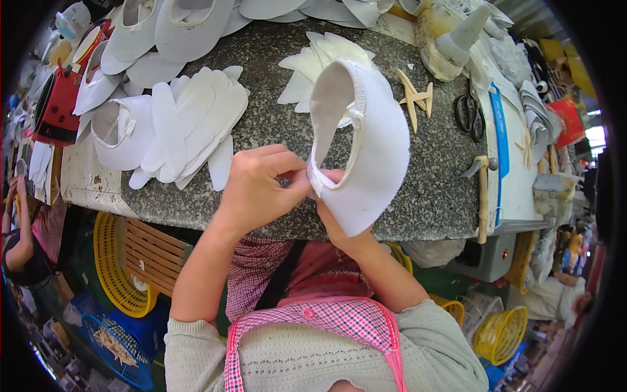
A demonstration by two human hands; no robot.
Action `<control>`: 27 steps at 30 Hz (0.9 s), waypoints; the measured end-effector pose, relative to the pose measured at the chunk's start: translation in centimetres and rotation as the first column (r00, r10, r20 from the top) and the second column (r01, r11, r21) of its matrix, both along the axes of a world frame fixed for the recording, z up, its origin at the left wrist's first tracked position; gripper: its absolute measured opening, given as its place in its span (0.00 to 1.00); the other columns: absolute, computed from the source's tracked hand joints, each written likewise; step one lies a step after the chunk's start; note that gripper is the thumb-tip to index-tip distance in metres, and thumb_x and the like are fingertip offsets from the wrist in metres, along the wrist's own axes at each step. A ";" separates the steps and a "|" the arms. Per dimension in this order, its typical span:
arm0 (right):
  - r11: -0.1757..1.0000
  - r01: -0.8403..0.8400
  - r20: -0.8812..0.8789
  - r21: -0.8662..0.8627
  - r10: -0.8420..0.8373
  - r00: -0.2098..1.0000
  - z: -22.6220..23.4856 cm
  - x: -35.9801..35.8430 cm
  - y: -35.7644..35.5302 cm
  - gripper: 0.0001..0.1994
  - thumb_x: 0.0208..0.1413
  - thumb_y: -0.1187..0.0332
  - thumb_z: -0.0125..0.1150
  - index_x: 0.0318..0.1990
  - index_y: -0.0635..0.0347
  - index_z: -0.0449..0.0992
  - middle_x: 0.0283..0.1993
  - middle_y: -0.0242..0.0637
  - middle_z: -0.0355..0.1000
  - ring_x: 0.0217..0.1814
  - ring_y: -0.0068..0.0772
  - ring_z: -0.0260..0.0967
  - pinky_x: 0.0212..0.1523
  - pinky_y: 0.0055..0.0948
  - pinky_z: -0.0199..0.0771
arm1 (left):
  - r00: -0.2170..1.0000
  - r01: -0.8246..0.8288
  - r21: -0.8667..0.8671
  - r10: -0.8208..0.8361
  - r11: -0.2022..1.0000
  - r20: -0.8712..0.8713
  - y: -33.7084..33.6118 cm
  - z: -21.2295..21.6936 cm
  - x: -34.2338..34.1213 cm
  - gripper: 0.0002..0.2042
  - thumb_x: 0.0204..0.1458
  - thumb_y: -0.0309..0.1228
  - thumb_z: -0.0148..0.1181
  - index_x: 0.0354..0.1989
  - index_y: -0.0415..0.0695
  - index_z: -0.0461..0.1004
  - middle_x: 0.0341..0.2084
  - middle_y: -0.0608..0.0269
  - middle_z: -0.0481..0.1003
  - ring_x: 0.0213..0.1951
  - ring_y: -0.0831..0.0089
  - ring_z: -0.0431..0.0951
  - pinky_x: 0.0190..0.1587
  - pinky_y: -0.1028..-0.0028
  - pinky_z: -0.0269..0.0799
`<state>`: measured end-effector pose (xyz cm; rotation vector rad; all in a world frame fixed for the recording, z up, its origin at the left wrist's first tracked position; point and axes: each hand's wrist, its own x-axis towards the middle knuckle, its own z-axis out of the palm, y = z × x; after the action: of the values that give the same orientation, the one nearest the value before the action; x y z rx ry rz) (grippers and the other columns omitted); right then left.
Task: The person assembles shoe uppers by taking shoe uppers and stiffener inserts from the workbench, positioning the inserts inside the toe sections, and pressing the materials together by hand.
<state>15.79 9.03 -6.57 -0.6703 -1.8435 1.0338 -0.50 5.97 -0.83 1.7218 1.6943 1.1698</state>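
Your left hand (261,186) had its thumb and fingers pinched closed at the lower left edge of the white shoe upper (382,144). Your right hand (333,225) gripped the same upper from below, fingers behind it and thumb inside the opening. The upper was held tilted, just right of the frame's middle, above the bench (444,176).

The step in hand seemed to be working that edge of the opening with the fingertips. The next move, as I judged it, called for a steady right-hand hold and a precise left-hand pinch, without creasing the cloth.

You held one upper. Past it, toward the top centre, lay one fan of white pieces (297,85), too overlapped to count. Just right of that were at least three wooden sticks (415,98), crossed, then one pair of black scissors (470,114) and, at the bench's right edge, one wooden-handled tool (483,202). One tub (431,55) stood at the upper right. Left of your hands lay one pile of flat white pieces (202,121), touching one more upper; the overlapping uppers (189,29) at the upper left could not be counted exactly.
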 end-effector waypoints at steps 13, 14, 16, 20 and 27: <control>0.981 0.002 -0.161 -0.194 -0.033 0.986 0.6 0.1 -0.4 0.14 0.51 0.79 0.56 0.46 0.67 0.68 0.41 0.37 0.69 0.41 0.25 0.67 0.41 0.23 0.68 | 0.890 0.081 -0.119 -0.018 0.990 0.455 -0.1 -0.7 -0.3 0.05 0.45 0.24 0.61 0.28 0.35 0.78 0.20 0.62 0.75 0.23 0.81 0.74 0.25 0.81 0.67; 0.977 0.000 -0.154 -0.212 -0.033 0.988 0.5 0.2 -0.4 0.13 0.51 0.79 0.56 0.46 0.67 0.68 0.41 0.37 0.69 0.42 0.25 0.67 0.42 0.24 0.69 | 0.878 0.096 -0.102 -0.036 0.990 0.477 -0.1 -0.9 -0.3 0.04 0.44 0.24 0.61 0.27 0.35 0.78 0.20 0.63 0.75 0.21 0.81 0.73 0.23 0.80 0.67; 0.978 -0.006 -0.171 -0.210 -0.030 0.985 1.0 0.0 -0.4 0.14 0.51 0.79 0.56 0.46 0.67 0.67 0.42 0.38 0.69 0.42 0.25 0.67 0.42 0.24 0.69 | 0.929 0.055 -0.063 -0.028 0.996 0.369 -0.3 -0.6 0.0 0.03 0.45 0.22 0.60 0.26 0.36 0.78 0.20 0.63 0.75 0.23 0.81 0.73 0.24 0.81 0.66; 0.992 -0.024 -0.148 -0.121 0.006 0.989 0.7 -0.3 -0.2 0.16 0.51 0.79 0.57 0.49 0.67 0.66 0.43 0.39 0.69 0.43 0.25 0.67 0.43 0.24 0.68 | 0.977 -0.180 0.107 0.165 0.978 0.137 -0.4 -1.6 1.7 0.03 0.45 0.21 0.57 0.25 0.35 0.76 0.20 0.64 0.75 0.23 0.81 0.72 0.24 0.82 0.65; 0.970 0.109 -0.265 -0.217 -0.166 0.950 1.2 -0.9 -0.4 0.14 0.51 0.81 0.56 0.46 0.69 0.69 0.42 0.38 0.71 0.41 0.26 0.70 0.41 0.24 0.70 | 0.382 -0.198 -0.149 0.217 0.969 0.898 -1.5 -3.4 4.2 0.09 0.49 0.23 0.59 0.40 0.37 0.76 0.31 0.60 0.76 0.37 0.77 0.75 0.41 0.79 0.72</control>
<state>14.90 8.61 -5.41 -0.7189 -1.4390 1.1664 3.71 4.47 -4.22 0.5159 1.1496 1.7473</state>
